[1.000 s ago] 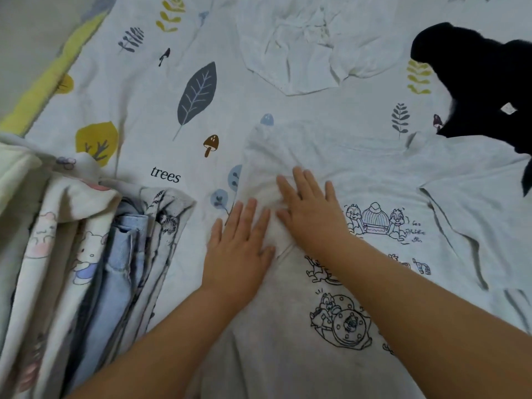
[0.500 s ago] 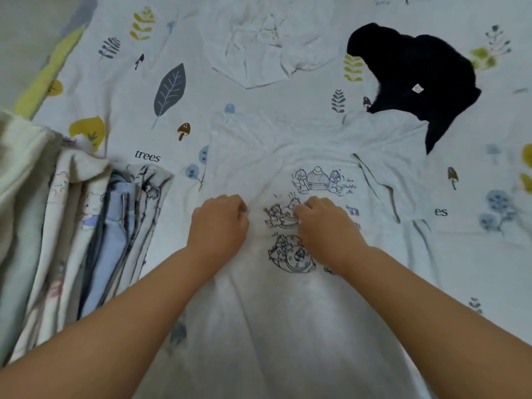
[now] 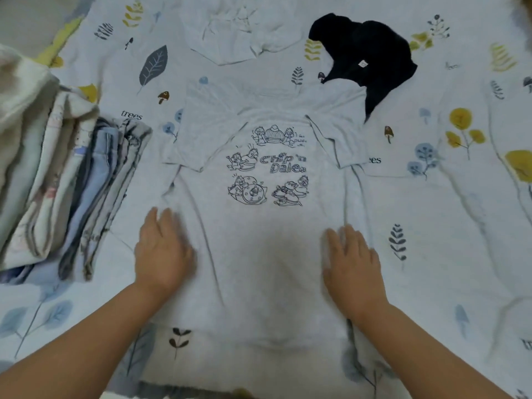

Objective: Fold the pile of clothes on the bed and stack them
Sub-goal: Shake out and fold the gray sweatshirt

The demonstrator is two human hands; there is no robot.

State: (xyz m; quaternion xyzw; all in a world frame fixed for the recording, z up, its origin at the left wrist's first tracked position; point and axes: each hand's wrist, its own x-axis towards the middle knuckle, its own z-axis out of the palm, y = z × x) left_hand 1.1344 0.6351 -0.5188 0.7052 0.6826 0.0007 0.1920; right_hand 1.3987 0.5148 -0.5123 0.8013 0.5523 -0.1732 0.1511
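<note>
A pale grey T-shirt (image 3: 267, 266) with a black cartoon print lies spread flat on the bed in front of me, both short sleeves folded inward over the chest. My left hand (image 3: 162, 251) rests flat on its left side, fingers straight. My right hand (image 3: 351, 263) lies flat on its right side, fingers straight too. A stack of folded clothes (image 3: 66, 191) stands at the left. Farther back lie a crumpled white garment (image 3: 230, 33) and a black garment (image 3: 371, 61).
The bed is covered by a white sheet (image 3: 449, 226) printed with leaves, mushrooms and the word "trees". Its yellow border runs along the far left corner (image 3: 62, 38). Bare sheet shows to the right of the T-shirt.
My hands slid from the chest print down and apart to the shirt's lower sides, fingers straightening. The view pulled back, showing the whole shirt smoothed out.
</note>
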